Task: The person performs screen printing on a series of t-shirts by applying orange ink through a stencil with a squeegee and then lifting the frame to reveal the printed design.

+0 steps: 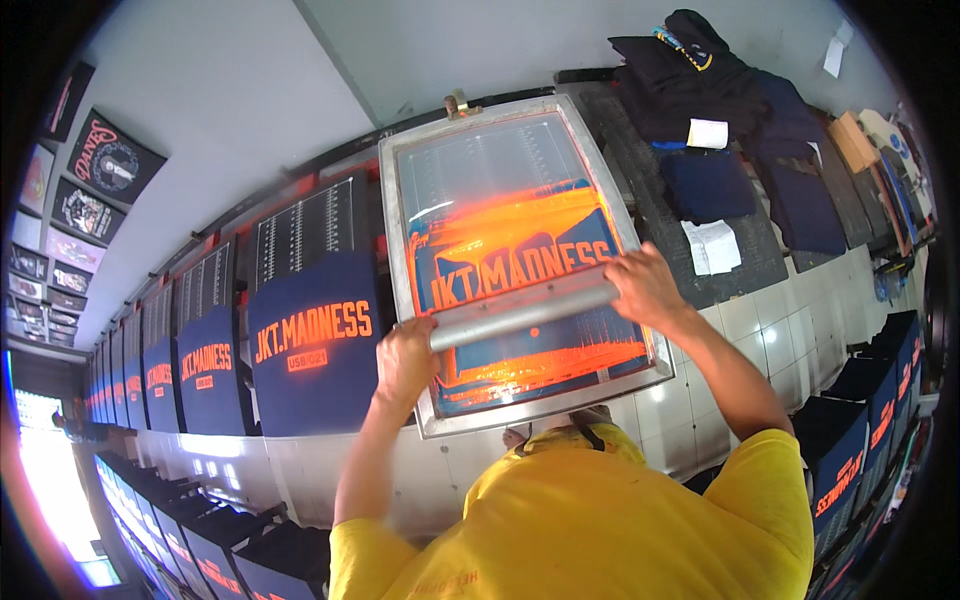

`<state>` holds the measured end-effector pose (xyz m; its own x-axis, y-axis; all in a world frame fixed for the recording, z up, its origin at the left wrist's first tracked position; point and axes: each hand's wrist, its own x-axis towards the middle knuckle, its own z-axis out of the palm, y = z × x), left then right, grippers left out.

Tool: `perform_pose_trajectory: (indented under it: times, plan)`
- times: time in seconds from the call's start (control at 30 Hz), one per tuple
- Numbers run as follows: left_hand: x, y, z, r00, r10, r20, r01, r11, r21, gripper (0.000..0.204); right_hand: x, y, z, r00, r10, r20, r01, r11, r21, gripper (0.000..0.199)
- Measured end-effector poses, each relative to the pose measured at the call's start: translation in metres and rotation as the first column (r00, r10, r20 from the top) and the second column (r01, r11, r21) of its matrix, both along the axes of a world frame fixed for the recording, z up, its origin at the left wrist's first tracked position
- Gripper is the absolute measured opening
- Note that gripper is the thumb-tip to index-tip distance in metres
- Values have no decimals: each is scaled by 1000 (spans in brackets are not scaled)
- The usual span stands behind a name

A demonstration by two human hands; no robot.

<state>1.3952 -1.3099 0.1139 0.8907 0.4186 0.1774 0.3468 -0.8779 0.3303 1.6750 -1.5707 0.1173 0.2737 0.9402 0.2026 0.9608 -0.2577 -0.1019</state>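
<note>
Two hands grip one squeegee [522, 312] that lies across a metal-framed screen [520, 262]: the left hand [405, 360] is closed on its left end, the right hand [645, 285] on its right end, well apart from each other. The squeegee rests on the lower half of the mesh, just below lettering flooded with orange ink [510, 235]. The screen sits on the long table [700, 340] before the person. To its left runs a row of navy shirts [310, 345] printed in orange. Folded dark garments [720, 100] lie on the table at upper right.
</note>
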Motion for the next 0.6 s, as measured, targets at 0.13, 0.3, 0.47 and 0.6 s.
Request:
perform_pose_trajectory:
  times: [0.13, 0.3, 0.47, 0.6]
  plan:
    - [-49, -34, -8, 998, -26, -50, 25, 1000, -8, 31, -53, -44, -11, 1000, -18, -21, 18, 1000, 1, 24]
    - [-87, -61, -29, 998, -41, -53, 40, 999, -7, 34, -95, -74, -19, 998, -24, -61, 25, 1000, 16, 28]
    - [-95, -68, -45, 997, -73, -12, 73, 997, 6, 39, -109, -85, -35, 998, -54, -35, 55, 998, 13, 28]
    - [-84, -56, -59, 996, -82, 40, 79, 993, 89, 34, -98, -71, -37, 998, -63, -5, 63, 998, -5, 23]
